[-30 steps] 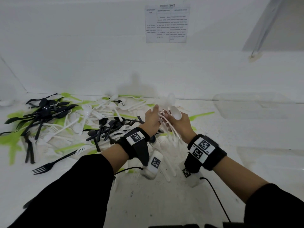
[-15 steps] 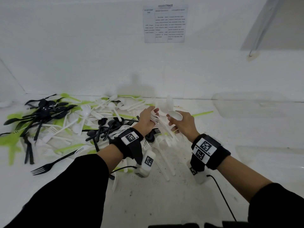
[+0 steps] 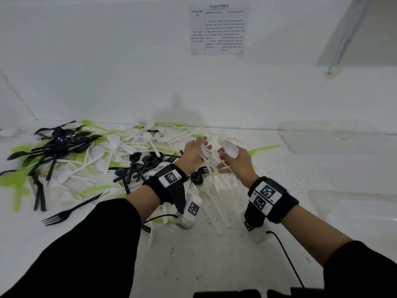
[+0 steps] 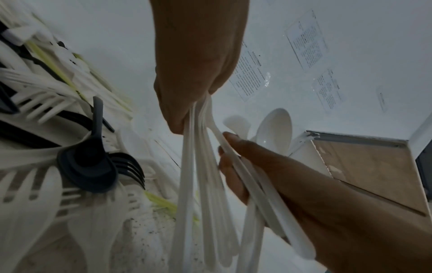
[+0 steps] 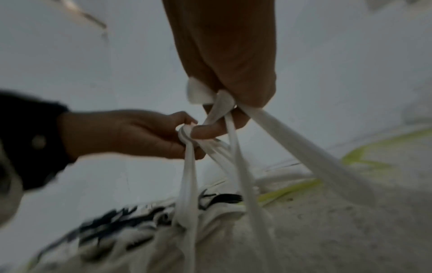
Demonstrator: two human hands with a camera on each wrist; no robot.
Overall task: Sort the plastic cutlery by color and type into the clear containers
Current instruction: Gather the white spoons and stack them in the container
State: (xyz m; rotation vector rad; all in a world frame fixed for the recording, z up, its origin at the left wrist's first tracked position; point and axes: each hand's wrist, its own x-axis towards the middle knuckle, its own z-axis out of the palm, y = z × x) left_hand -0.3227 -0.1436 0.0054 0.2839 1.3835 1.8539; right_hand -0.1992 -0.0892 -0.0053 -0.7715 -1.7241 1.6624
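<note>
Since 0.5 s ago the white spoons [image 3: 227, 147] have stayed at frame centre above the counter [image 3: 214, 265]. The left hand [image 3: 193, 153] still pinches the handles and the right hand [image 3: 238, 162] still grasps them. The right-wrist view is blurred. Two clear containers [image 3: 335, 136], at right, look empty; their edges are faint.

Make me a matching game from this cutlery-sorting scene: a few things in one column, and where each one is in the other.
Things:
1. white spoons
2. black fork
3. clear container
4. printed sheet

Places:
A. taped on the back wall
B. far right of the table
C. held between the left hand and right hand
D. alone on the table, near left

Pairs: 1-C, 2-D, 3-B, 4-A
</note>
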